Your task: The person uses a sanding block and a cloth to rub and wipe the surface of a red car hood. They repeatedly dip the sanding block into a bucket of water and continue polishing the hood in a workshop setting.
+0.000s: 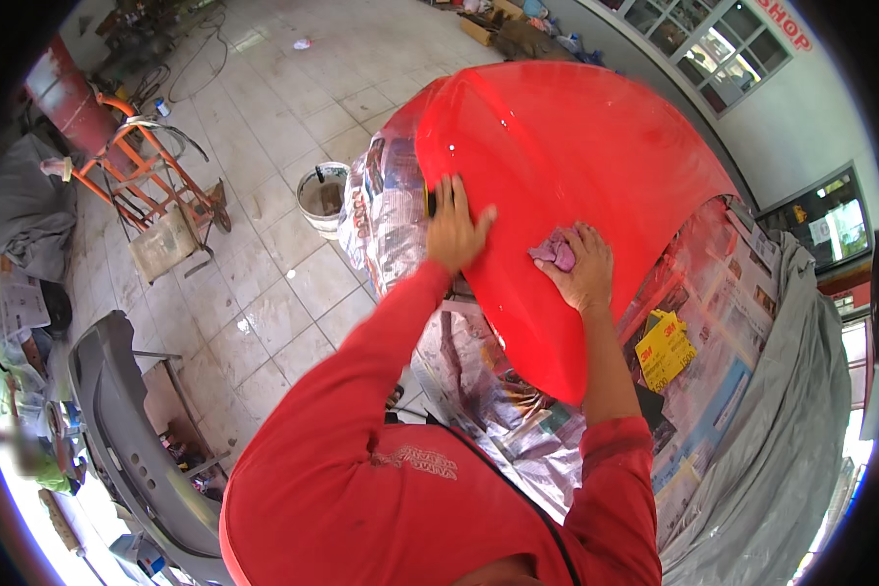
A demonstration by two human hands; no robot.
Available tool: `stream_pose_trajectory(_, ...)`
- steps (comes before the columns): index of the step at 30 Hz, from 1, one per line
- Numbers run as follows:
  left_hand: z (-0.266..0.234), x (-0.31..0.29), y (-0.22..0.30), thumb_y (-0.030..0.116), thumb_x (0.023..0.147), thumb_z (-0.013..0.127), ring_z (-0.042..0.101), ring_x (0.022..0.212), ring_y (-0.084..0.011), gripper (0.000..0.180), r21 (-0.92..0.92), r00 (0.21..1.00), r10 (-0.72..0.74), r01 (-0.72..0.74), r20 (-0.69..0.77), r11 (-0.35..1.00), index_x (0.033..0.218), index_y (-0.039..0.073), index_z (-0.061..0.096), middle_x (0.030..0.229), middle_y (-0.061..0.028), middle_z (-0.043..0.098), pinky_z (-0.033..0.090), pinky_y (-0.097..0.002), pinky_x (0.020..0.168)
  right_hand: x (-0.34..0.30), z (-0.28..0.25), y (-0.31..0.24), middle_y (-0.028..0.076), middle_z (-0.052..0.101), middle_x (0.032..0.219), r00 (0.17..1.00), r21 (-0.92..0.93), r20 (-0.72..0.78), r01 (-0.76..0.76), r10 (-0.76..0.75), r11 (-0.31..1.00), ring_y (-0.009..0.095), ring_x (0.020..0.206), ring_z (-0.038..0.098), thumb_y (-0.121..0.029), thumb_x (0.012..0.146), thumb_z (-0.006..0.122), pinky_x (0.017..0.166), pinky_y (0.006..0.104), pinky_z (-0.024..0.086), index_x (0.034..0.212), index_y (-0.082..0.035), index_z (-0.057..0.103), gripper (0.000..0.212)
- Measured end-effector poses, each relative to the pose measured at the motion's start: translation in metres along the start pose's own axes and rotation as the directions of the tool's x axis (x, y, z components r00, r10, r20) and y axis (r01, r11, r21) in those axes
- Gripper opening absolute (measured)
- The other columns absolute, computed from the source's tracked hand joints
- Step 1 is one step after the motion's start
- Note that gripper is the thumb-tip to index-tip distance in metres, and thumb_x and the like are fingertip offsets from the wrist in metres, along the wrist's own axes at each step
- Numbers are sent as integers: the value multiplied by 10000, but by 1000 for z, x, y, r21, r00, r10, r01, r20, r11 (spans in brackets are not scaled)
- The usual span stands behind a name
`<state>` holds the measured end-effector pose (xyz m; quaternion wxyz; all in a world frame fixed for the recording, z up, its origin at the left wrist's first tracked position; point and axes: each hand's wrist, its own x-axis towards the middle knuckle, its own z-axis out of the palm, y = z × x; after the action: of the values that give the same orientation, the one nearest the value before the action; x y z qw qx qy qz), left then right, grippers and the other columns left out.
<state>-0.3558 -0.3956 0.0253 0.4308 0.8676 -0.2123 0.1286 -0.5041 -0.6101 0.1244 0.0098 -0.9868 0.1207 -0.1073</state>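
Note:
A glossy red car hood (557, 137) stretches out in front of me. My left hand (454, 230) lies flat on its left edge, fingers stretched out and thumb apart, with nothing held. Farther right, my right hand (588, 272) presses a crumpled purple cloth (556, 251) onto the red paint. The fingers are curled round the cloth, so part of it is hidden. Newspaper masking (386, 190) covers the body left of the hood, and more masking paper (723, 303) lies to its right. A yellow sandpaper sheet (665, 350) rests on that right-hand paper.
A white bucket (320, 200) stands on the tiled floor (273, 308) to the left. Beyond it is an orange hand truck (156, 176) beside a red cylinder. A grey bumper (132, 439) stands at lower left. A grey cover (781, 469) drapes along the right.

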Motion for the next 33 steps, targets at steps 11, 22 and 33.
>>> stream_pose_trajectory(11, -13, 44, -26, 662, 1067, 546, 326, 1602, -513, 1003, 27, 988, -151, 151, 26, 988, 1659, -104, 286, 1708, -389, 310, 406, -562, 1251, 0, 11, 1, 92, 514, 1652, 1000, 1, 0, -21, 21, 1000, 342, 1580, 400, -714, 809, 821, 1310, 610, 263, 1495, -228, 633, 861)
stream_pose_trajectory(22, -17, 96, -41, 716, 1031, 555, 335, 1587, -543, 1066, -40, 958, -281, 283, 56, 958, 1621, -145, 342, 1660, -424, 365, 328, -555, 1302, 1, 10, 5, 104, 509, 1658, 1000, 24, -3, 11, -11, 1000, 351, 1580, 406, -665, 803, 852, 1306, 606, 274, 1494, -227, 635, 847)
stream_pose_trajectory(33, -17, 95, -55, 733, 1040, 513, 361, 1578, -535, 1067, -25, 988, -123, 126, 98, 992, 1631, -138, 343, 1677, -395, 368, 313, -573, 1303, -2, 9, 7, 94, 507, 1663, 1000, 21, 11, -17, 17, 1000, 345, 1586, 393, -626, 792, 868, 1313, 593, 266, 1502, -228, 634, 847)
